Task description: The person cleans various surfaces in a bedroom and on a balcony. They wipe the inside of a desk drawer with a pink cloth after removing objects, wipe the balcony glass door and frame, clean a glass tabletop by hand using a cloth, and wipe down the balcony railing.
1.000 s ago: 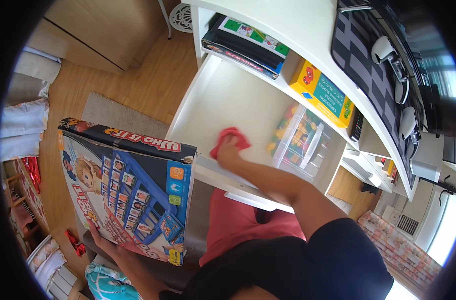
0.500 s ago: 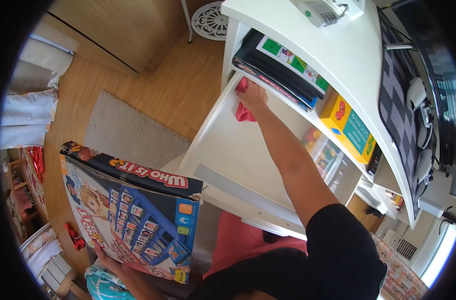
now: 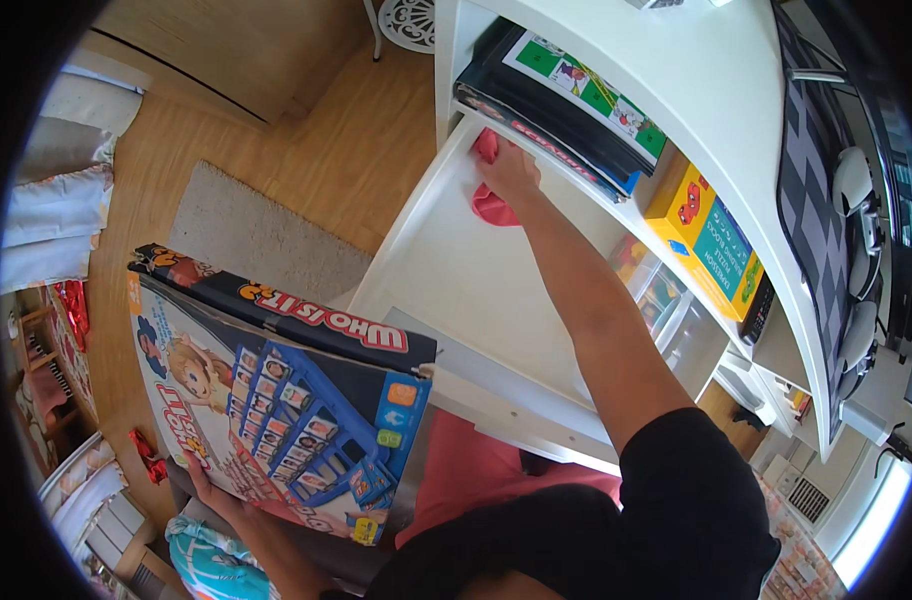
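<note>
My right hand (image 3: 511, 172) reaches far across a white shelf board (image 3: 466, 280) and presses a red cloth (image 3: 488, 200) against its far end. Just above the hand lies a flat stack of dark game boxes (image 3: 566, 110) on the upper shelf. My left hand (image 3: 204, 478) grips the lower edge of a large blue board game box (image 3: 276, 390), held upright at my left side, its printed face toward me. Only the fingers of that hand show under the box.
A yellow and teal box (image 3: 711, 250) stands on the shelf to the right, with clear plastic drawers (image 3: 666, 300) below. A grey rug (image 3: 256, 240) lies on the wooden floor. A chequered mat (image 3: 826, 110) with white devices tops the shelf unit. Red items (image 3: 146, 455) lie on the floor.
My right hand has slid the red cloth from the middle of the shelf board out to its far end. The board game box stays held at my left.
</note>
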`<state>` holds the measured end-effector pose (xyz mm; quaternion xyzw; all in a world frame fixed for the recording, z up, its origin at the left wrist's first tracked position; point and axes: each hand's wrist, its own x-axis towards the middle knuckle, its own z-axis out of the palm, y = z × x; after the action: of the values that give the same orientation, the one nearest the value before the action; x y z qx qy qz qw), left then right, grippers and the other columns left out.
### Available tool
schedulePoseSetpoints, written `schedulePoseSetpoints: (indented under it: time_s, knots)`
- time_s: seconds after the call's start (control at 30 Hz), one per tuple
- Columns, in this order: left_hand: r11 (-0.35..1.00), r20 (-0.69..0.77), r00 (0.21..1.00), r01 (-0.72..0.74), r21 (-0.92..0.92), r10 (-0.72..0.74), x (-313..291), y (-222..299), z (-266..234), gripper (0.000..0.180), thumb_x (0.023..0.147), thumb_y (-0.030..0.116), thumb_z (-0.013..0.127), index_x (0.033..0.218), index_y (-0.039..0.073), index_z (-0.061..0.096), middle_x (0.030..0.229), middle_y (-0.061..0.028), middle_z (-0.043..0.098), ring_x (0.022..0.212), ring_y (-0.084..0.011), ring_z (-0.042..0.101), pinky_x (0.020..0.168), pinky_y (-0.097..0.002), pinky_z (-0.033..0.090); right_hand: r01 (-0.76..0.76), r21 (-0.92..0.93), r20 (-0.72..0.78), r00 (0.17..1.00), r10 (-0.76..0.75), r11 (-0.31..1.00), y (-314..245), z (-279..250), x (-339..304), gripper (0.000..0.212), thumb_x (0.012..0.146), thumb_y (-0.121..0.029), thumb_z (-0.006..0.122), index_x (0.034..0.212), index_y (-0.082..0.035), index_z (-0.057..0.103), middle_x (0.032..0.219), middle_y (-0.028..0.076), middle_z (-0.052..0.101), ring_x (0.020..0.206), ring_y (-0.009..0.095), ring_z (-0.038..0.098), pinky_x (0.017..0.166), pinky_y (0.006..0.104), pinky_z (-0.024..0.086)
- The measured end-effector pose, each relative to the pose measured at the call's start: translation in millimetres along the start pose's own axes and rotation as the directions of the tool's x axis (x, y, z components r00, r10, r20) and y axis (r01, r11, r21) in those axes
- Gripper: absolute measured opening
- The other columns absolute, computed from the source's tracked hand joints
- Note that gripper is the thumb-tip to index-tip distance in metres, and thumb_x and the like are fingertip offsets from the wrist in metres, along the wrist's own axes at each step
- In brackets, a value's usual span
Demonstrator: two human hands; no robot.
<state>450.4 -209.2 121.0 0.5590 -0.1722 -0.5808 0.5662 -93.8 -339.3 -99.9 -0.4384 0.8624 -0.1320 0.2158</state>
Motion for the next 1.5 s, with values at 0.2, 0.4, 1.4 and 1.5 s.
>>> schedulePoseSetpoints:
  time_s: [0.2, 0.4, 1.4, 1.5]
  knots:
    - [0.999, -0.118, 0.993, -0.018, -0.045, 0.013, -17, 5, -4, 0.049, 0.092, 0.029, 0.054, 0.132, 0.003, 0.043, 0.125, -0.0106, 0.054, 0.109, -0.0245, 0.057, 0.094, -0.0380, 0.045, 0.123, 0.062, 0.187, 0.973, -0.132, 0.990, -8, 47, -147, 0.060, 0.082, -0.035, 0.056, 0.136, -0.016, 0.041, 0.131, 0.022, 0.038, 0.113, 0.045, 0.043, 0.092, 0.0564, 0.042]
    - [0.998, 0.022, 0.999, -0.022, -0.056, 0.023, -1, 2, -4, 0.045, 0.093, 0.029, 0.052, 0.128, 0.001, 0.046, 0.121, -0.0131, 0.056, 0.106, -0.0246, 0.058, 0.092, -0.0368, 0.048, 0.494, 0.244, 0.486, 0.683, -0.546, 0.835, -19, 96, -208, 0.047, 0.086, -0.033, 0.052, 0.128, -0.012, 0.050, 0.127, 0.023, 0.045, 0.120, 0.040, 0.039, 0.093, 0.0504, 0.041]
    - [0.928, 0.191, 0.949, 0.291, -0.234, -0.250, -178, -194, 218, 0.034, 0.090, 0.020, 0.057, 0.120, 0.007, 0.048, 0.110, -0.0077, 0.059, 0.096, -0.0231, 0.062, 0.066, -0.0392, 0.057, -0.404, 0.893, 0.419, 0.907, 0.039, -0.199, 159, -234, -388, 0.051, 0.082, -0.047, 0.066, 0.107, -0.004, 0.057, 0.087, 0.009, 0.062, 0.069, 0.020, 0.062, 0.060, 0.0346, 0.054]
    - [0.881, 0.162, 0.941, 0.335, -0.333, -0.297, -182, -208, 225, 0.034, 0.091, 0.022, 0.056, 0.120, 0.007, 0.047, 0.110, -0.0083, 0.059, 0.095, -0.0234, 0.062, 0.064, -0.0399, 0.057, -0.419, 0.882, 0.436, 0.899, 0.036, -0.217, 189, -230, -396, 0.051, 0.083, -0.047, 0.064, 0.112, -0.006, 0.057, 0.096, 0.008, 0.062, 0.078, 0.020, 0.061, 0.068, 0.0351, 0.054]
